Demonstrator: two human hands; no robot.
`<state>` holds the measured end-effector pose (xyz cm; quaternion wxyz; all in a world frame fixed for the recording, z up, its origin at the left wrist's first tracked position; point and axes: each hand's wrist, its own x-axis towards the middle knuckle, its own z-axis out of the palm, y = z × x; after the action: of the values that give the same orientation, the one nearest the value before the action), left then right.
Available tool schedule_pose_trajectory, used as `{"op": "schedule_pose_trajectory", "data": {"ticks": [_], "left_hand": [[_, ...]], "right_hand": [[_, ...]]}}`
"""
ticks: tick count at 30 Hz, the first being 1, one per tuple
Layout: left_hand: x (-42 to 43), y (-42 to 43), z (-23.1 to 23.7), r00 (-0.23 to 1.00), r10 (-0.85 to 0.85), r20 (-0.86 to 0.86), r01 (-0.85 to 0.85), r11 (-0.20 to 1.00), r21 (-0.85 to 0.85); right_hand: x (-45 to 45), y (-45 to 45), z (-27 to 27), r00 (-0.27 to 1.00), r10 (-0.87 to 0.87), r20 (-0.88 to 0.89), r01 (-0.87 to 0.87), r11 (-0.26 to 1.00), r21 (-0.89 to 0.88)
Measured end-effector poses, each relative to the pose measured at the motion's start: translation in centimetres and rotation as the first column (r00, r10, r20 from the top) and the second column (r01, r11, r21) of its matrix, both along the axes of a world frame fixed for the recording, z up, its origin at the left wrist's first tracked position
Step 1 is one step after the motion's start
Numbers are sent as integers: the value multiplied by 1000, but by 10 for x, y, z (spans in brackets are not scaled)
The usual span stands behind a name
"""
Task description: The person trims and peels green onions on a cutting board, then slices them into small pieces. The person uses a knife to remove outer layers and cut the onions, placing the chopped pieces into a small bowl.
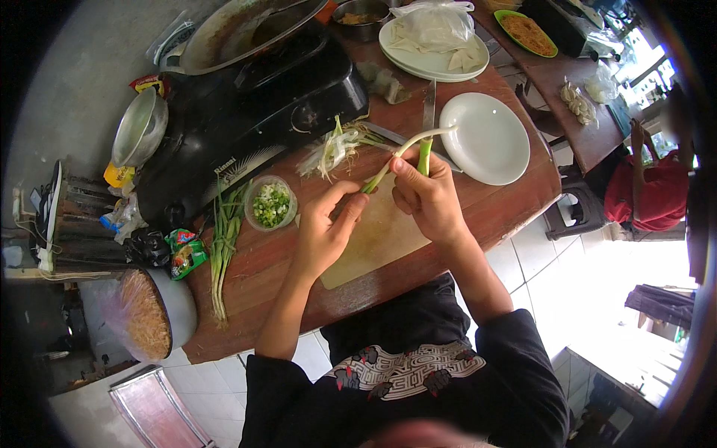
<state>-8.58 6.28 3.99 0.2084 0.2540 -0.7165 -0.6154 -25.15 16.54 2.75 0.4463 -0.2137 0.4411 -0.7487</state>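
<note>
My left hand (330, 224) pinches the green end of a spring onion (411, 141) between thumb and fingertips. My right hand (425, 187) grips the same stalk nearer its white end, along with a knife (428, 112) whose green handle lies in the fist and whose blade points away from me. Both hands are above a pale cutting board (369, 241). Left of them stands a clear tub of chopped spring onion (271, 205), with a bunch of whole spring onions (225, 252) beside it. Peelings and roots (338, 147) lie beyond the board.
A white oval plate (486, 140) is at the right, near stacked plates (434, 53) holding a plastic bag. A black gas stove (252, 112) carries a large wok (241, 33). Noodles fill a pot (182, 313) at the left edge. A person in red (647, 185) sits at the far right.
</note>
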Motion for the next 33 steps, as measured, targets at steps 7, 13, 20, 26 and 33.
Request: {"op": "schedule_pose_trajectory", "data": {"ticks": [7,13,20,26,33], "left_hand": [[8,-5,-8,987,97,-127,-150,839,-523],[26,-12,-9,980,133,-146,-194,777,-598],[72,-5,-11,980,197,-27,-170,761,-627],[83,4,-18,976,213,37,-154,805,-573],[89,5,-27,974,215,67,-152,848,-507]], "right_hand": [[-11,4,-14,982,11,191,0,998,-59],[-15,6,-17,966,-87,245,94,995,-17],[-36,-14,-21,933,45,-358,97,924,370],[-30,-86,-53,575,36,-818,50,996,80],[-38,-92,-47,518,235,-822,32,955,294]]}}
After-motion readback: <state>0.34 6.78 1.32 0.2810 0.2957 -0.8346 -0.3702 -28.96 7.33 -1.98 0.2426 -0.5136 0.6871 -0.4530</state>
